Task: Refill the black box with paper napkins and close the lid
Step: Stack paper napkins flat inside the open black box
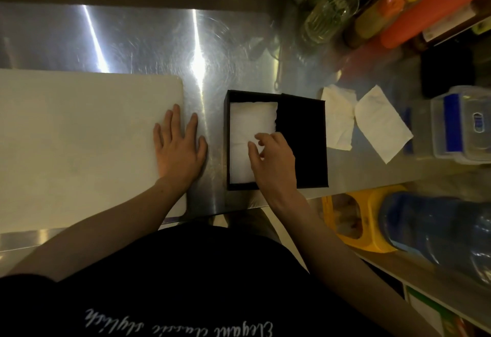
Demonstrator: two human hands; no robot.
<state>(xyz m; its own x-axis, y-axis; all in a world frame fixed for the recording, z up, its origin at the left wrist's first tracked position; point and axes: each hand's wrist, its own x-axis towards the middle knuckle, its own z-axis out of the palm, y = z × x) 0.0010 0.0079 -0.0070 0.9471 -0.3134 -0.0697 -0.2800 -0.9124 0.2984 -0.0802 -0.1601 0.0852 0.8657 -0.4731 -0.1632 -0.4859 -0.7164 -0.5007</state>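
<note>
The black box (276, 141) sat on the steel counter (138, 44) near its front edge, its lid (301, 137) covering only the right half. White paper napkins (249, 129) filled the exposed left half. The right hand (273, 161) rested on the napkins, fingers bent, pinching the top sheet. The left hand (179, 148) lay flat, released, across the edge of a white cutting board (79, 145). 2 loose napkins (366, 122) lay right of the box.
</note>
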